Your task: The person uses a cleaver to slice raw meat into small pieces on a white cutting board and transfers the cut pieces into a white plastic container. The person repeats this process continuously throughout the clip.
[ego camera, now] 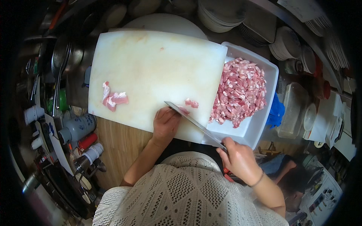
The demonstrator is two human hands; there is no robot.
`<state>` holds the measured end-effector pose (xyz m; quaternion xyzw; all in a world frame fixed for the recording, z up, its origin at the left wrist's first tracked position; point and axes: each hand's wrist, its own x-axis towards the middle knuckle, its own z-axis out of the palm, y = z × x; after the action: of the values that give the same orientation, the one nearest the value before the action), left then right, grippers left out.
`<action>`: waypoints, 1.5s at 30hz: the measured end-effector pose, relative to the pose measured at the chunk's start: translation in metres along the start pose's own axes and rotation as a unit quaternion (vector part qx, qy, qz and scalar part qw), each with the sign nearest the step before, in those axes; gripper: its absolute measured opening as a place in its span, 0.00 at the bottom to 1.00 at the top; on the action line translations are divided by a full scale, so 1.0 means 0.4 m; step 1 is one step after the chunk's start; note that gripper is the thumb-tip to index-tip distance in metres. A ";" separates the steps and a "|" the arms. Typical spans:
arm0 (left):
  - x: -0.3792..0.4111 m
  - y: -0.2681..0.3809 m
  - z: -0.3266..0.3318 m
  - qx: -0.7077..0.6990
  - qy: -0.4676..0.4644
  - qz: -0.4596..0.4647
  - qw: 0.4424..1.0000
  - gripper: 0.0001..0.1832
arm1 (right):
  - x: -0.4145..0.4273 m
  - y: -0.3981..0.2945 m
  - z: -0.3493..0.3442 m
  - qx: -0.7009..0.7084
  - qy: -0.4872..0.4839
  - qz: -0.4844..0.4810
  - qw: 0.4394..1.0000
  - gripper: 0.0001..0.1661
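A kitchen knife (195,122) with a long blade slants across the lower right of a white cutting board (152,70). My right hand (236,155) grips its handle, beyond the board's near edge. Curled fingers of my left hand (167,121) press down against a piece of raw meat (184,110) beside the blade; the hand hides part of that piece. Just right of the blade lie small cut meat pieces (192,103). A larger raw meat strip (114,99) rests alone at the board's left.
Against the board's right edge stands a white plastic tub (240,135) heaped with diced raw meat (241,90). Stacked plates (222,14) line the back. A blue cloth (275,111) lies right of the tub. At lower right is another person (282,172); a gas cylinder (79,125) stands left.
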<state>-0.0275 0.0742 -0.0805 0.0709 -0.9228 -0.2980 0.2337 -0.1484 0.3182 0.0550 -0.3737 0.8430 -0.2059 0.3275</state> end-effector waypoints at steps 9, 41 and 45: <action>0.003 0.007 -0.023 -0.039 0.047 -0.062 0.996 0.14 | 0.192 -0.045 0.105 0.055 0.072 -0.044 0.995 0.14; -0.028 -0.061 -0.048 -0.064 0.002 -0.023 0.998 0.19 | 0.230 -0.140 0.156 0.051 0.056 -0.015 0.997 0.15; -0.010 -0.132 -0.142 0.041 0.046 -0.020 0.998 0.21 | 0.225 -0.151 0.158 0.082 0.101 -0.022 0.991 0.16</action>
<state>0.0025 0.0030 -0.0723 0.1122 -0.9209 -0.2614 0.2666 -0.1194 0.2046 0.0108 -0.3410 0.8439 -0.3181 0.2654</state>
